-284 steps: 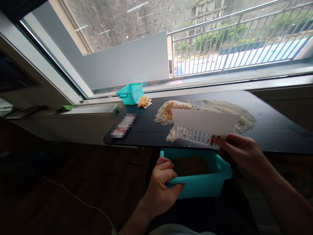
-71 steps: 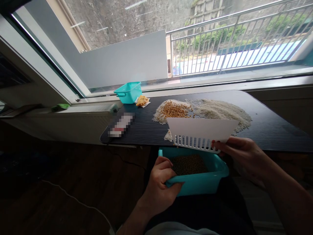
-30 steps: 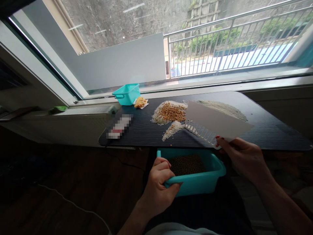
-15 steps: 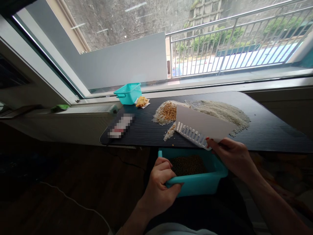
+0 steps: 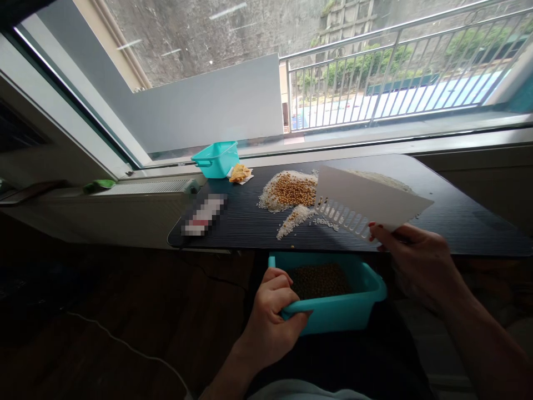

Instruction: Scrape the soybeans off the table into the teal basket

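My left hand (image 5: 277,311) is closed round the near left rim of a turquoise plastic bin (image 5: 341,316), held below the table edge over my lap. Small brown, bean-like pieces (image 5: 320,280) cover the bin's bottom. In my right hand (image 5: 412,250) is a flat white slotted scraper (image 5: 370,200), pinched at its near edge and raised above the table. Left of the scraper lies a heap of white rice (image 5: 270,194) with yellow soybeans (image 5: 293,189) on top. A larger spread of rice (image 5: 385,180) is partly hidden behind the scraper.
The dark table (image 5: 241,222) stands against a window. Toward its back left are a second turquoise bin (image 5: 219,161) and a yellow crumpled item (image 5: 240,174) on white paper. A blurred-out flat object (image 5: 205,215) lies at the left. A white cable (image 5: 125,347) crosses the floor.
My right hand has moved right with the scraper, uncovering more of the soybeans and a thin trail of rice. My left hand keeps its hold on the bin.
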### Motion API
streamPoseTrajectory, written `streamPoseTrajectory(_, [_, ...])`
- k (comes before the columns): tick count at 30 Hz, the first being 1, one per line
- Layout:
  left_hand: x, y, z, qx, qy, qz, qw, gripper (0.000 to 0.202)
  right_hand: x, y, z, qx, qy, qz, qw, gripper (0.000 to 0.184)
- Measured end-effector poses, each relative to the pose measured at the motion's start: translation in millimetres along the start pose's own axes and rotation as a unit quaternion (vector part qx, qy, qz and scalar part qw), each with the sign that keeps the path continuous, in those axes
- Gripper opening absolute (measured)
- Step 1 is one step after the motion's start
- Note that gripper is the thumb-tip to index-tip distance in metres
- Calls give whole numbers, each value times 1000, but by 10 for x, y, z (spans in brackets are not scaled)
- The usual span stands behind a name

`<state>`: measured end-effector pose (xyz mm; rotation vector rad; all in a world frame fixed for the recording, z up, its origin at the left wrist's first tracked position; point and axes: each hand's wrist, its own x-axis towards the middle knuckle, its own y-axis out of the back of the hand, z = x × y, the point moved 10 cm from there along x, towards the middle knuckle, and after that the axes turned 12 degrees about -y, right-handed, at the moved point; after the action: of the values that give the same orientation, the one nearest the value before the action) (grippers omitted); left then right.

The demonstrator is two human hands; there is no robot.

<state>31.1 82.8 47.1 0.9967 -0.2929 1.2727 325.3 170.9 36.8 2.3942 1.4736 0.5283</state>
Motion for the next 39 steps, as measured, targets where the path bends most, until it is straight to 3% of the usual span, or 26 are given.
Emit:
streamPoseTrajectory(7, [-19,1,-20,-3,6,7,1000,35,132,-487,-298,2,30,-103,994,46])
streamPoseTrajectory(10, [-20,4,-27,0,12,4,1000,34,165,-572,-316,-9,33,-127,991,48])
streamPoseTrajectory(19, [-7,7,-24,-7,9,11,1000,32,67,-408,-377,0,15,-147,989,49])
streamPoseTrajectory(28, [-30,5,-31,-9,8,17,1000,32,149,-586,-388,-1,21,-162,987,57])
streamPoseTrajectory(39, [-13,6,-20,-2,-9,12,1000,36,12,-276,-360,4,-12,-147,989,58])
